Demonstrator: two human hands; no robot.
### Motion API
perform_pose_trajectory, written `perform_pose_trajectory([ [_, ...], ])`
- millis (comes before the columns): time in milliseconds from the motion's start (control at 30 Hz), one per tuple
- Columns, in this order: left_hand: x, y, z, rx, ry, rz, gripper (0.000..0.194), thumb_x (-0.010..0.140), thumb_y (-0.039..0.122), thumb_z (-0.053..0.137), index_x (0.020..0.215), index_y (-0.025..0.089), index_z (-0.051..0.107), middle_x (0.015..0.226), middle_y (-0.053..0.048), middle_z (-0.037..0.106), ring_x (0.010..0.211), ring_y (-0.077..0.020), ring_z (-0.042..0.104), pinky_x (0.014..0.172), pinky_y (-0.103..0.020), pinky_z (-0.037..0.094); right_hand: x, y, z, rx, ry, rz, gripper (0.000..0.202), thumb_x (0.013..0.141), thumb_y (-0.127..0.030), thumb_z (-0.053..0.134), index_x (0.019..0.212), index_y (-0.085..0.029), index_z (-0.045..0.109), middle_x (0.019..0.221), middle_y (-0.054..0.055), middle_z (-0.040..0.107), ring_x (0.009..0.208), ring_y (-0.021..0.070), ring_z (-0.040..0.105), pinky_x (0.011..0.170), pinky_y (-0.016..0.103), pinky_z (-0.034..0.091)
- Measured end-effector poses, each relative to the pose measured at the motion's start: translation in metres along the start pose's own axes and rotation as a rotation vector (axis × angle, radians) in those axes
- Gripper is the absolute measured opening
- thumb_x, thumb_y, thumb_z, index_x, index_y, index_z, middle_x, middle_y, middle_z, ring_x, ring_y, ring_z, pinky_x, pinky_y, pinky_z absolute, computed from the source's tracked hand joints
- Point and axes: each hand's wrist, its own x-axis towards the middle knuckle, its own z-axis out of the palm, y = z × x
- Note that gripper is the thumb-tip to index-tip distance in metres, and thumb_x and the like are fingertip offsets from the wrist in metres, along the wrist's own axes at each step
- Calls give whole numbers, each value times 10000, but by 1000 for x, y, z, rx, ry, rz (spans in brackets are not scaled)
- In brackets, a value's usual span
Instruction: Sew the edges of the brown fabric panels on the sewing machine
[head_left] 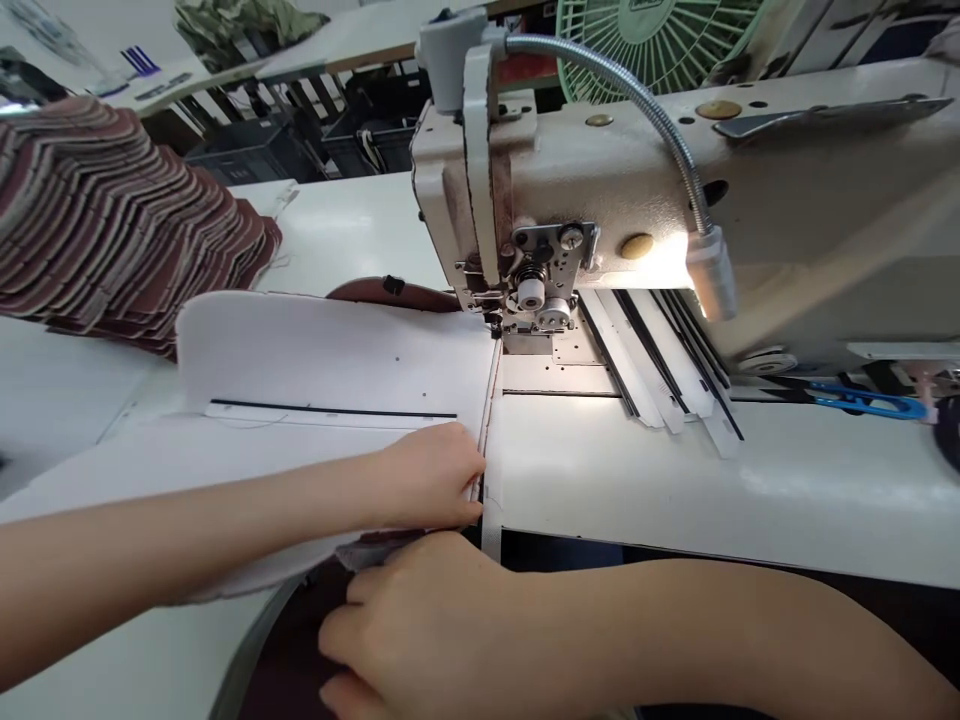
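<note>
A white-backed fabric panel (330, 350) with maroon edges lies under the needle area of a sewing machine (525, 290). Along its right edge runs a white strip with a dark line (489, 500), leading up toward the presser foot. My left hand (435, 475) rests on the panel, its fingers closed on this edge. Nearer to me, at the table's front, my right hand (427, 630) has its fingers curled around the lower part of the panel; its thumb and fingertips are partly hidden. A black-edged strip (334, 409) lies across the panel's white side.
Tall stacked maroon fabric pieces (127, 220) stand at the left. Several white and black strips (660, 360) lie under the machine arm, with blue-handled scissors (862, 399) to their right. A lamp (711, 275) lights the machine. Behind are a green fan (652, 45) and dark crates (259, 150).
</note>
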Motion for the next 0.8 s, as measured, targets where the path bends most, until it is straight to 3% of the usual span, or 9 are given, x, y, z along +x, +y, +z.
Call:
perform_pose_trajectory([
  [100,-5,3,23,-35,150,-56,288,796,367,642,603,186,528,680,-43,612,827,-235,573,637,-295,411,-19,7,7,45,-29,-81,167,901,-242,555,814,-153,667,712,-16,654,651,128,529,575,276,387],
  [233,-11,7,36,11,239,-155,301,769,453,677,732,173,573,751,-69,617,803,-262,584,693,-355,464,-62,24,19,79,100,146,39,793,-148,594,797,-152,633,763,4,626,722,140,537,729,276,429],
  [333,-14,7,37,-4,239,-116,204,771,349,663,745,175,558,781,-64,611,819,-262,581,728,-381,489,-84,36,30,-53,205,278,173,779,-120,561,939,-145,623,947,67,638,874,205,541,763,335,432],
  [467,-17,1,46,-72,493,60,104,739,155,603,800,181,523,1166,-104,569,1131,-272,501,952,-395,452,-89,49,44,-318,355,209,218,863,-105,487,1050,-124,598,1096,102,620,1001,236,515,868,380,401],
  [533,-18,-1,51,-128,555,83,164,720,119,585,844,187,503,1181,-97,562,1156,-253,493,977,-371,438,-86,53,49,-407,426,177,200,900,-92,448,1022,-123,604,1075,94,627,969,220,526,863,365,398],
  [600,-19,0,52,-166,506,15,220,716,119,575,906,193,492,1038,-71,604,1023,-233,563,879,-348,476,-83,56,51,-469,463,160,202,920,-86,422,973,-124,613,1036,91,638,923,211,538,826,352,406],
  [700,-21,5,45,-167,293,-163,246,758,170,542,995,192,478,804,-21,616,769,-223,621,648,-304,470,-81,58,50,-530,472,158,206,917,-80,422,920,-125,623,1012,98,651,903,218,552,786,348,411],
  [800,-24,8,35,-117,155,-242,130,784,226,518,909,200,494,681,4,587,648,-228,615,558,-293,423,-82,59,48,-576,491,155,210,903,-71,427,913,-119,632,1026,114,660,926,233,565,780,351,409],
])
